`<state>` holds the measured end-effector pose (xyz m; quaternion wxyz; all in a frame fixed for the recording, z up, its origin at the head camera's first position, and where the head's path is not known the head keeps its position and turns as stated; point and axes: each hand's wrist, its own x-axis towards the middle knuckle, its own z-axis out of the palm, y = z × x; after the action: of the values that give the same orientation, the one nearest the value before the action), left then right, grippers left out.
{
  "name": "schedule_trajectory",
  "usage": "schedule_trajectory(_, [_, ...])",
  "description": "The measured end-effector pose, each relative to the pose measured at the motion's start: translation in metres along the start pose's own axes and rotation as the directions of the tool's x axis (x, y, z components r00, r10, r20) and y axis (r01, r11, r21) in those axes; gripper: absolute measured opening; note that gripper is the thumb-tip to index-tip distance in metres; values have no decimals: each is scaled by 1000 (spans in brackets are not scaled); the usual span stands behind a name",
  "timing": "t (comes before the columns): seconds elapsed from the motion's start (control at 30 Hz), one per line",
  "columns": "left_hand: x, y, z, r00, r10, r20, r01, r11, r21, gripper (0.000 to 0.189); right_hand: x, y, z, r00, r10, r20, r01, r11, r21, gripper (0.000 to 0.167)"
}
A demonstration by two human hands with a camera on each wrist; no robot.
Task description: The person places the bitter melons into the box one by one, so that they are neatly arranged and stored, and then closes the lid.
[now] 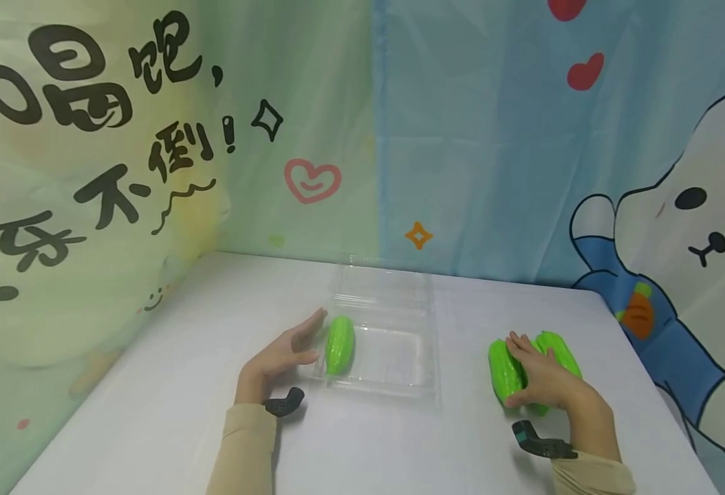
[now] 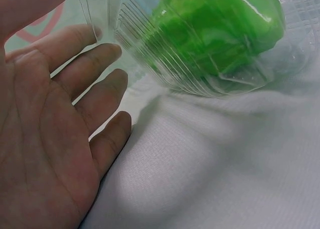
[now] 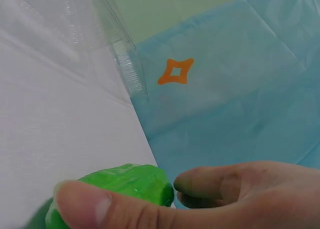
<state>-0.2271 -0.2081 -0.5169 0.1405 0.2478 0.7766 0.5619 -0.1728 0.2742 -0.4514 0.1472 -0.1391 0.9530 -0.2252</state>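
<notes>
One green vegetable (image 1: 340, 346) at 9 o'clock inside one clear container (image 1: 396, 354) on the surface (image 1: 170, 405), left grip (image 1: 283, 355) wide alongside, two more vegetables (image 1: 503, 370) at 3 o'clock under right grip (image 1: 547, 381), closure impossible to tell, palm creases (image 2: 42, 134) in left wrist view only

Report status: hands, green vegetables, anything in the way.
Left hand at left edge of clear box. Right hand over green vegetables right of it, grip unclear. One green vegetable inside, left side. Lid open at far side, out of the way.
</notes>
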Motion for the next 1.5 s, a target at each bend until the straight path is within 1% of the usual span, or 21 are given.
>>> schedule_trajectory(0.13, [0,-3,-1,1000,-6,-2,6,1000,-4,89,2,0,2,1000,10,-2,-10,1000,-18,121])
schedule_trajectory(0.3, [0,-2,-1,1000,-13,-4,13,1000,6,89,3,-1,3,1000,2,-3,-2,1000,2,120])
schedule_trajectory(0.43, [1,0,-1,1000,-3,-9,3,1000,26,90,4,-4,2,1000,-1,-9,1,1000,19,120])
schedule_trajectory(0.57, [1,-1,-1,1000,-3,-9,3,1000,20,90,6,-8,4,1000,-9,-13,9,1000,11,119])
schedule_trajectory(0.8, [0,0,-1,999,-42,-13,42,999,-6,89,9,-15,9,999,-35,-31,35,999,-22,115])
schedule_trajectory(0.97, [0,1,-2,999,-49,-21,49,999,0,88,11,-17,11,998,-41,-50,40,999,-21,114])
schedule_trajectory(1.1, [2,0,-3,998,-53,-22,53,999,0,89,12,-18,12,997,-33,-66,30,999,-43,113])
schedule_trajectory(1.23, [3,-1,-3,999,-41,-16,41,999,-17,90,14,-22,12,997,-28,-73,23,998,-59,110])
schedule_trajectory(1.33, [2,-1,-4,999,-32,-5,31,998,-49,91,14,-24,12,997,-28,-76,23,998,-64,108])
schedule_trajectory(1.5, [1,0,-3,999,-36,5,36,996,-78,90,14,-26,10,996,-19,-82,14,998,-66,108])
